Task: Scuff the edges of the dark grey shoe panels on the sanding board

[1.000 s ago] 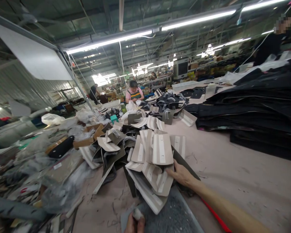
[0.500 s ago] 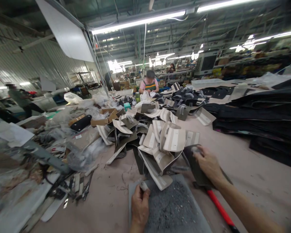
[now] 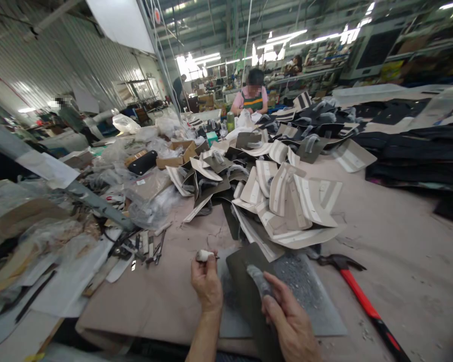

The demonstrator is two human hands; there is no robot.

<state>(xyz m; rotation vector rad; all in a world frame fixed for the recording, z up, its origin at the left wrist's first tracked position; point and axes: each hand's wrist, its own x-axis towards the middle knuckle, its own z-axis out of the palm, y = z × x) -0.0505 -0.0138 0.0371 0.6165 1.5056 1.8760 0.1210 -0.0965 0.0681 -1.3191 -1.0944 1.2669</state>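
My left hand [image 3: 208, 286] is closed around a small white cylindrical piece [image 3: 203, 255], its end showing above the fingers. In my right hand [image 3: 289, 319] is a dark olive panel [image 3: 241, 279], gripped by its plastic-wrapped handle [image 3: 257, 279]. The panel is held tilted over a grey board [image 3: 305, 286] strewn with dark bits. Right of the board lies a claw hammer [image 3: 360, 296] with a red and black handle. Just beyond my hands is a heap of curved panels [image 3: 290, 201], many with beige striped backs up.
Metal hand tools [image 3: 149, 246] lie at the left near a slanted metal post [image 3: 98, 203]. Clear plastic bags [image 3: 151, 201] and a cardboard box [image 3: 177, 153] crowd the left side. Stacked black fabric [image 3: 419, 156] lies at the right. A person [image 3: 251, 98] sits across the table.
My right hand has brought the olive panel from the right of the heap to over the board, uncovering the hammer head. My left hand still holds the white piece. The view has shifted.
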